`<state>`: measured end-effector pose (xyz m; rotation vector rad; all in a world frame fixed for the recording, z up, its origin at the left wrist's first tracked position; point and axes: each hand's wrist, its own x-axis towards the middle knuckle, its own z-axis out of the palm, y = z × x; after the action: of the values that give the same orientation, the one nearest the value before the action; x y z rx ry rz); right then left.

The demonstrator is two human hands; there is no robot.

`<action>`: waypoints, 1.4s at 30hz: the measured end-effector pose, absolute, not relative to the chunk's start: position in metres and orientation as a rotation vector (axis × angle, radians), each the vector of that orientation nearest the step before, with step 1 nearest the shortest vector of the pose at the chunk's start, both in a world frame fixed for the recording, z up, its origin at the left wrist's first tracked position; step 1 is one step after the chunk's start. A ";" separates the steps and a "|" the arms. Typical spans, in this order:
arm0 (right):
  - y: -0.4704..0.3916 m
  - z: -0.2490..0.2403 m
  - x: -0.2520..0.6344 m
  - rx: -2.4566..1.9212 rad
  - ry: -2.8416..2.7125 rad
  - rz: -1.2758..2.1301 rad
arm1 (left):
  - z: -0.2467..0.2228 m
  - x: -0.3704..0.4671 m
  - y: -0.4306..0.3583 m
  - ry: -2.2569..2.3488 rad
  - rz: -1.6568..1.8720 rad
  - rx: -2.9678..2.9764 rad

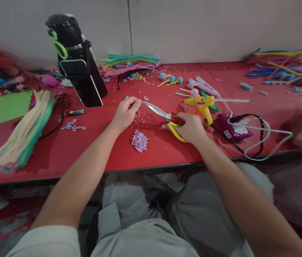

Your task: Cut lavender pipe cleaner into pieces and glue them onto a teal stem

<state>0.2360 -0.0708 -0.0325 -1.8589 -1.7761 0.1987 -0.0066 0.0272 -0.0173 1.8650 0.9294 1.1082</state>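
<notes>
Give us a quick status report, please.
Right hand: gripping yellow-handled metal scissors. Left hand: pinched near their tips, contents unclear. Small lilac pieces: heaped on red tabletop. Yellow plastic glue gun: beside right hand.

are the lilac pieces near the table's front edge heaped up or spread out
Heaped up: the lilac pieces lie bunched in one compact pile on the red table, some overlapping others.

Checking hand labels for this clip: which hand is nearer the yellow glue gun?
Right. The right hand, holding the scissors, is just left of the yellow glue gun; the left hand is farther left, by the scissors' tips.
</notes>
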 end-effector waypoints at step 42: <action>-0.071 -0.033 0.234 -1.827 -1.754 0.202 | -0.007 -0.014 0.024 0.872 1.130 2.065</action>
<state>0.2338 -0.0711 -0.0330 -1.8271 -1.7542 0.2024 -0.0135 0.0243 -0.0066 2.0653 0.8716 1.1298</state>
